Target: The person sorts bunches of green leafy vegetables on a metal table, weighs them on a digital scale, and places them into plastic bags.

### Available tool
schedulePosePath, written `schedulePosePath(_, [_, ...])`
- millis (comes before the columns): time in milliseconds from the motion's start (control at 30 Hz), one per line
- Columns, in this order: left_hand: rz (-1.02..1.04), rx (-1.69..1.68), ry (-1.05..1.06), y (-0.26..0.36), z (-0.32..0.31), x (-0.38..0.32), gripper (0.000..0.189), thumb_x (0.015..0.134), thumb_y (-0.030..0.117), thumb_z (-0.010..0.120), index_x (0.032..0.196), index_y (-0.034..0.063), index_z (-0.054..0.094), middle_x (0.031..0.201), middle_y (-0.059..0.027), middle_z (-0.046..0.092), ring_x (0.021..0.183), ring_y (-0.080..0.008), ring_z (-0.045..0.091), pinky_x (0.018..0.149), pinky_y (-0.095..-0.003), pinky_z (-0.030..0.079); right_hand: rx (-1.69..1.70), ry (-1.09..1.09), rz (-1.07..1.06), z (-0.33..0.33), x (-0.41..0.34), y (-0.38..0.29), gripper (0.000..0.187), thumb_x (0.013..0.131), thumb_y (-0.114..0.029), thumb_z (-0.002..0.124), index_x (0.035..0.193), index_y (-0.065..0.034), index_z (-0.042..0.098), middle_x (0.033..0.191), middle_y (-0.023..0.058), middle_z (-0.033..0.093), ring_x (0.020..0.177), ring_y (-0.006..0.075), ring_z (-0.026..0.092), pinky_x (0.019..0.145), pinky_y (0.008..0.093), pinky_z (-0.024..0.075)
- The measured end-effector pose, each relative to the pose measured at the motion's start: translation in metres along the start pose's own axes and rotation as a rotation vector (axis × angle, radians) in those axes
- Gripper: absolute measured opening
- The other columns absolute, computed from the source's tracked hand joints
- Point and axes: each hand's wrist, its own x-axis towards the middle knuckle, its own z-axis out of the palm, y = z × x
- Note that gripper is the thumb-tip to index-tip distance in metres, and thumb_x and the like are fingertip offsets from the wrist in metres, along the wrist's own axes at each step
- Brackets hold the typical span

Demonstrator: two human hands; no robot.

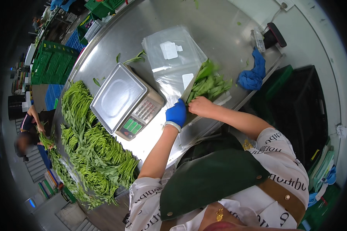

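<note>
My left hand, in a blue glove, is closed on the edge of a clear plastic bag at the middle of the steel table. Leafy greens lie in or against that bag; the boundary is hard to see. My bare right hand touches the near end of the greens, fingers curled, partly hiding what it grips. Beyond them lies a stack of clear plastic bags with white labels. Left of my hands stands a digital scale, its metal pan bare. Bunches of green stems are heaped along the table's left side.
A crumpled blue cloth and a clear plastic container sit near the right edge of the steel table. Green crates are stacked beyond the left edge. Another person handles greens at far left. A black crate stands at right.
</note>
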Motion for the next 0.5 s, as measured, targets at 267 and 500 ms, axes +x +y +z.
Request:
schedulePosePath(267, [-0.120, -0.187, -0.033, -0.003, 0.016, -0.033, 0.087, 0.073, 0.046, 0.060, 0.139, 0.0031, 0.023, 0.139, -0.0235, 0.030, 0.123, -0.0438, 0.035, 0.097, -0.0583, 0.029, 0.333, 0.164, 0.203, 0.048, -0.001, -0.006, 0.012, 0.068, -0.022, 0.063, 0.074, -0.0113, 0.061, 0.082, 0.0062, 0.062, 0.074, 0.0271, 0.061, 0.059, 0.0394, 0.0482])
schedulePosePath(500, [-0.065, 0.025, 0.220, 0.018, 0.065, -0.026, 0.094, 0.070, 0.052, 0.065, 0.138, 0.0024, 0.024, 0.140, -0.0222, 0.028, 0.127, -0.0441, 0.026, 0.100, -0.0595, 0.022, -0.290, 0.151, -0.093, 0.001, -0.018, -0.025, 0.031, 0.071, -0.022, 0.060, 0.099, -0.0099, 0.054, 0.097, 0.0050, 0.053, 0.099, 0.0219, 0.049, 0.080, 0.0330, 0.0415])
